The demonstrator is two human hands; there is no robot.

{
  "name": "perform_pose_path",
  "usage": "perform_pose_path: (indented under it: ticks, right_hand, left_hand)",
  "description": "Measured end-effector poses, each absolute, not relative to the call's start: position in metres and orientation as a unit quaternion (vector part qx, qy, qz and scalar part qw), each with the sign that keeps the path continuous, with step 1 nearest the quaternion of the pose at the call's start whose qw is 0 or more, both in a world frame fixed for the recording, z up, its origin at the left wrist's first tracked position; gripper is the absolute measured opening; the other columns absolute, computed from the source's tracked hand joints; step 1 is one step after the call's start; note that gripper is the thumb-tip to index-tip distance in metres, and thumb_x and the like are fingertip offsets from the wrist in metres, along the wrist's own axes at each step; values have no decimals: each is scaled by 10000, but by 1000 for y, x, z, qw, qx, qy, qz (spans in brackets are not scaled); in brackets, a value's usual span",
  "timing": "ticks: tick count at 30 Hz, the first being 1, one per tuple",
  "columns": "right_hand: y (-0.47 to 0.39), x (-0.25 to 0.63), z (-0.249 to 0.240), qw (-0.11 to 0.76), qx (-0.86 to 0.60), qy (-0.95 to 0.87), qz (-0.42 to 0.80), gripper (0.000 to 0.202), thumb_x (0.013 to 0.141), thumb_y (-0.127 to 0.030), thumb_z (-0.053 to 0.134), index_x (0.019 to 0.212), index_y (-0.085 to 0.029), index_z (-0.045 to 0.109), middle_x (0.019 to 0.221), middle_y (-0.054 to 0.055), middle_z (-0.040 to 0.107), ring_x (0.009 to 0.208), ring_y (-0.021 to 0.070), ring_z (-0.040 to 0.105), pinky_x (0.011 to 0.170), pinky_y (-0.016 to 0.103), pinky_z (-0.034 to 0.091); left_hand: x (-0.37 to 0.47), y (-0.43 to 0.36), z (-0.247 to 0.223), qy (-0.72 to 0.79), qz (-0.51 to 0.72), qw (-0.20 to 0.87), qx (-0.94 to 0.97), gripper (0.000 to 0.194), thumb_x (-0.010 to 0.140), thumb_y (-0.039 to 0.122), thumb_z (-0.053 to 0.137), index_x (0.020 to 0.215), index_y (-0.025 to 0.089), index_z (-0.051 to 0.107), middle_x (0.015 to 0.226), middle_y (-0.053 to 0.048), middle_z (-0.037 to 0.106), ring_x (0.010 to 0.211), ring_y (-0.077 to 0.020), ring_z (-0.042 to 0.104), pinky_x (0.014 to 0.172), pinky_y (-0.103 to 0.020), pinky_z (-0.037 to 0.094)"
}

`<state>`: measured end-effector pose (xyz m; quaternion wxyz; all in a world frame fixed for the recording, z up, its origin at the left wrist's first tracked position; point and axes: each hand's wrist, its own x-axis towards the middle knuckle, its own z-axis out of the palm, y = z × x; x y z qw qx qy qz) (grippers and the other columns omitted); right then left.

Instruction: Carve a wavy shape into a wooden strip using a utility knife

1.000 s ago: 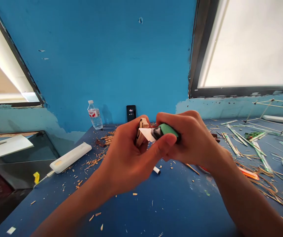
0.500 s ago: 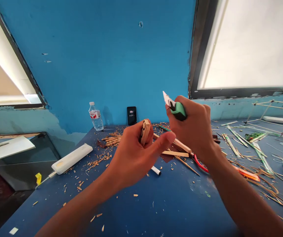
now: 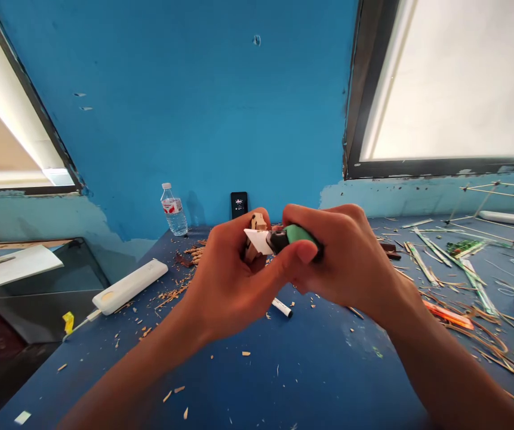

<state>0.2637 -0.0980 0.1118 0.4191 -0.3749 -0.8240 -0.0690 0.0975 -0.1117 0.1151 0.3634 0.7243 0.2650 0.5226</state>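
My left hand (image 3: 227,280) is closed around a small piece of wood (image 3: 259,221) with dark marks on it, mostly hidden by the fingers. In my right hand (image 3: 344,254) is a utility knife (image 3: 300,235) with a green and black handle. Its pale blade (image 3: 258,241) points left and lies across the front of the wood; whether it cuts in cannot be made out. My left thumb reaches over to the knife handle. Below the hands a white marker (image 3: 282,307) with a black end rests on the blue table (image 3: 257,388).
Wood shavings and thin sticks (image 3: 197,257) lie behind my left hand. A water bottle (image 3: 174,212) and a phone (image 3: 239,205) stand by the wall. At left is a white power strip (image 3: 131,288). An orange cutter (image 3: 448,315) and a stick frame (image 3: 492,206) are at right.
My right hand has moved left and down, bringing the knife blade from the air to the wood. The left hand stays nearly in place, still gripping the wood.
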Motion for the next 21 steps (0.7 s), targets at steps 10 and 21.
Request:
perform_pose_path:
  ticks: [10, 21]
  right_hand:
    - [-60, 269, 109, 577, -437, -680, -115, 350, 868, -242, 571, 667, -245, 285, 578, -63, 263, 562, 126, 211, 553, 308, 229]
    - [-80, 285, 121, 507, -364, -780, -54, 377, 856, -196, 630, 665, -240, 308, 597, -65, 258, 583, 126, 231, 524, 293, 238]
  left_hand:
    - [102, -103, 97, 353, 530, 264, 724, 512, 869, 387, 788, 689, 217, 340, 551, 95, 311, 483, -61, 258, 417, -199, 213]
    - [92, -113, 111, 236, 502, 444, 704, 238, 1052, 433, 512, 926, 240, 572, 724, 42, 530, 554, -73, 424, 470, -210, 334]
